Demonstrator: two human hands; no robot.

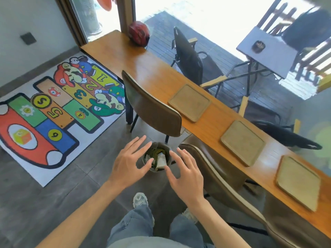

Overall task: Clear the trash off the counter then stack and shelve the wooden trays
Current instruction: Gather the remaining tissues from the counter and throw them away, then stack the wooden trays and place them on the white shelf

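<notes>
Three wooden trays lie in a row on the long wooden counter [154, 72]: a far tray [189, 102], a middle tray [242, 142] and a near tray [298, 182]. All three look bare. On the floor stands a small dark trash bin [157, 157] with paper and scraps inside. My left hand [129, 161] hovers over the bin's left side, fingers spread, holding nothing. My right hand [184, 173] hovers over its right side, also spread and holding nothing.
Two brown chairs stand at the counter, one behind the bin [152, 106] and one to my right [223, 178]. A red helmet [138, 34] sits at the counter's far end. A colourful hopscotch mat [53, 115] covers the floor on the left.
</notes>
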